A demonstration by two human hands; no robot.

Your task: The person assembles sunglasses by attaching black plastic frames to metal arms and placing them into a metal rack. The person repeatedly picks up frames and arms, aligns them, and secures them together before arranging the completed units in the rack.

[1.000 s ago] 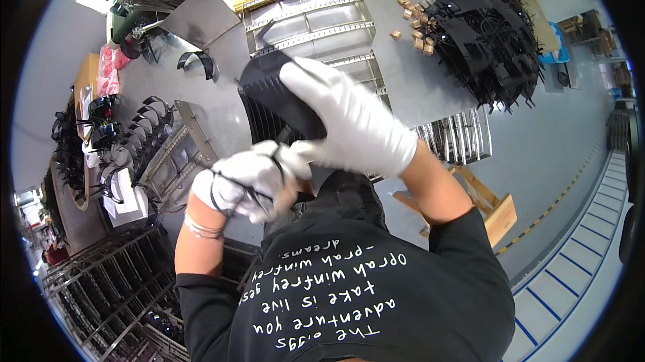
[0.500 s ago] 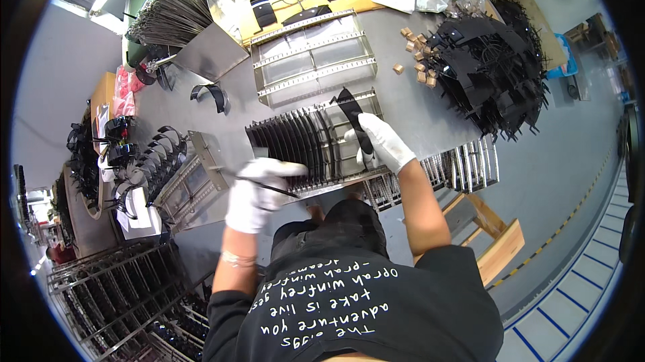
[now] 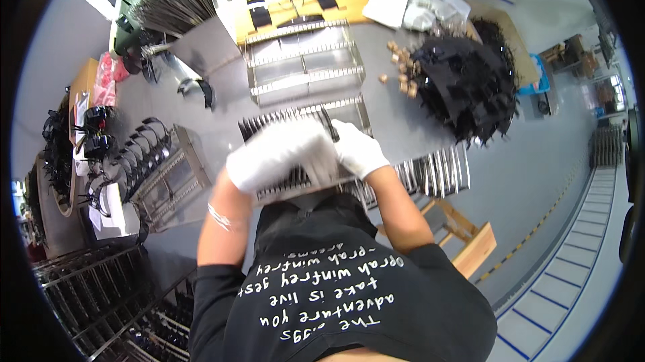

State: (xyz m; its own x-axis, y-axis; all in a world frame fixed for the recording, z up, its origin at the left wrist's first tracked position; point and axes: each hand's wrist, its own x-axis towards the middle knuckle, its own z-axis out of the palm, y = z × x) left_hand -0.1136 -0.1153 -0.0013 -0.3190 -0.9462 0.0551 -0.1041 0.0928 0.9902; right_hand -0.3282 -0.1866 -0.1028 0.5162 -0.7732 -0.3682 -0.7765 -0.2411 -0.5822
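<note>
My left hand (image 3: 279, 153), in a white glove, is over a slotted metal rack and smeared by motion; its fingers and anything in them cannot be made out. My right hand (image 3: 357, 149), also gloved, is closed at the rack's right part, with its fingertips on a black curved strip (image 3: 328, 123). Several more thin black curved strips (image 3: 265, 122) stand in a row in the rack (image 3: 359, 108), partly hidden by my left hand.
Behind is another slotted metal rack (image 3: 306, 63). A big heap of black parts (image 3: 463, 86) lies to the right, beside small tan blocks (image 3: 404, 71). One loose curved black piece (image 3: 201, 91) is at left, near a tilted frame (image 3: 171, 177). A wooden stool (image 3: 470, 244) stands below.
My left hand has swung right and up across the rack; the thin dark stick seen in it before no longer shows. My right hand has shifted left with the black strip. The view has moved slightly.
</note>
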